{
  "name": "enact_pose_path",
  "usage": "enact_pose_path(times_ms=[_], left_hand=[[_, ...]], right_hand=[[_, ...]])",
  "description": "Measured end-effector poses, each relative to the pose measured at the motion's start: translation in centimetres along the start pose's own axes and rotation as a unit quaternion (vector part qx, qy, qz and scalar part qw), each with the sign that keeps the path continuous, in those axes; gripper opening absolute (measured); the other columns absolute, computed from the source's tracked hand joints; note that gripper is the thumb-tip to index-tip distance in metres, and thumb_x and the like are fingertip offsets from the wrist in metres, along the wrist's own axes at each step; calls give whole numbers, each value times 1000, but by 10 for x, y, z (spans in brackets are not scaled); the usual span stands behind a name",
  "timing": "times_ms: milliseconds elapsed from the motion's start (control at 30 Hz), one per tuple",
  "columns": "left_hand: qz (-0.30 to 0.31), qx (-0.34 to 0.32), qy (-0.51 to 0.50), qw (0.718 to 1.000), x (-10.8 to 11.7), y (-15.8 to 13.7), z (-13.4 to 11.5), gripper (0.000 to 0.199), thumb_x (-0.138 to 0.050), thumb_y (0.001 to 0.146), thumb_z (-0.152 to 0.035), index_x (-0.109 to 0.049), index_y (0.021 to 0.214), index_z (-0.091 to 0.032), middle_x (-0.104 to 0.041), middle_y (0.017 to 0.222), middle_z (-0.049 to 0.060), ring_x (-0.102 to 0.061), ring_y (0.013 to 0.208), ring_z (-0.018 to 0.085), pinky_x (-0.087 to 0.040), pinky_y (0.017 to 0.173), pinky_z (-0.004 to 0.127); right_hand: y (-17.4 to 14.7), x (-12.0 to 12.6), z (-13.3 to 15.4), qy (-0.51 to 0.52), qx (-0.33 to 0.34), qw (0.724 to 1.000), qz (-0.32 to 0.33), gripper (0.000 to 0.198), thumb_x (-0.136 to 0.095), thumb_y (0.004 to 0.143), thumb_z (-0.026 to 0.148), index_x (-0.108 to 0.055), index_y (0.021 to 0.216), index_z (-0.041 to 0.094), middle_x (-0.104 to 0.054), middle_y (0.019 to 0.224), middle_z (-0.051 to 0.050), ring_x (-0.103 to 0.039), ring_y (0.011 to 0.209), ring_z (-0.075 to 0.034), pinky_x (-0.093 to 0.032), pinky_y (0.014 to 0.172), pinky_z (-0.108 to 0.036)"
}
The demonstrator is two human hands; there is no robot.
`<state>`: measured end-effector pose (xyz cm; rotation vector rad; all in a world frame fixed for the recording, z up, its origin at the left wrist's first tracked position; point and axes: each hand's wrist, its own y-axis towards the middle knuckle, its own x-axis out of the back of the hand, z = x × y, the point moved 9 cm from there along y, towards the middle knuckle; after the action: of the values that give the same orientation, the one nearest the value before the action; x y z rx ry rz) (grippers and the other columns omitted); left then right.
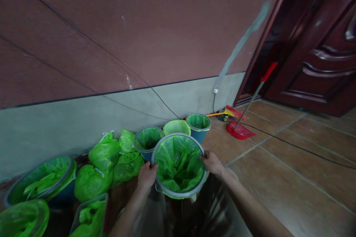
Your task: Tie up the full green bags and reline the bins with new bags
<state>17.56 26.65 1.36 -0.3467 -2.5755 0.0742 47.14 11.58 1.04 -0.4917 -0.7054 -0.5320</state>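
Between my hands is a round trash can [179, 194] with a grey rim, lined with a green plastic bag [180, 159] folded out over the edge. My left hand [147, 176] grips the rim on the left side, thumb over the edge. On the opposite side my right hand [213, 163] is closed on the rim too. The can's mouth faces up toward me; its lower body is mostly hidden. Just beyond it stand a blue lined bin [148, 139], a pale green lined bin [177, 127] and another blue lined bin [198, 122].
Several tied green bags [93, 182] lie to the left, near a wide blue tub [16, 189] and a rectangular bin [103, 207]. A red dustpan [240, 131] with a long handle stands right on the tiles. A black cable [294, 146] crosses the floor toward the door [317, 77].
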Motion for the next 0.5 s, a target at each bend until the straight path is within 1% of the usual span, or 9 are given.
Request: enact_pose_path(times_ms=[100,167,233,300,400,500], left_hand=[[5,16,-108,994,-8,14,-1,27,-60,81,-37,-72,89,-14,-75,84,8,-69,81,20,-50,68,26],[6,38,-149,988,-17,21,2,31,-60,80,-38,-73,94,-14,-75,84,7,-68,77,19,-50,65,25],[19,65,-152,986,-29,24,7,32,-62,77,-39,-73,94,-14,-72,74,4,-65,64,16,-46,57,24],[28,87,-147,985,-40,25,15,31,-65,73,-38,-73,91,-14,-68,64,1,-60,55,14,-43,52,23],[23,112,-160,981,-51,26,32,27,-66,70,-32,-72,88,-13,-65,62,-1,-56,52,12,-42,50,22],[11,143,-166,976,-53,28,53,21,-63,73,-26,-72,88,-14,-64,63,-1,-54,49,10,-41,49,20]], right_hand=[[14,-9,-18,55,-34,998,-17,21,-55,84,22,-71,96,13,-74,85,-5,-67,78,-16,-44,63,-20],[22,-9,-23,60,-63,996,-30,19,-56,83,23,-71,90,12,-73,79,-6,-66,72,-15,-42,58,-19],[30,-6,-25,49,-89,994,-37,17,-59,81,22,-71,85,12,-72,75,-7,-65,69,-15,-40,55,-19],[36,-4,-25,41,-102,993,-37,13,-61,79,21,-70,81,12,-71,75,-7,-65,68,-15,-39,54,-19],[41,-8,-28,33,-103,993,-38,12,-63,77,20,-70,83,13,-71,77,-8,-65,70,-15,-40,55,-19],[45,-20,-31,15,-85,996,-37,13,-60,78,20,-70,84,13,-71,80,-8,-66,73,-16,-39,54,-20]])
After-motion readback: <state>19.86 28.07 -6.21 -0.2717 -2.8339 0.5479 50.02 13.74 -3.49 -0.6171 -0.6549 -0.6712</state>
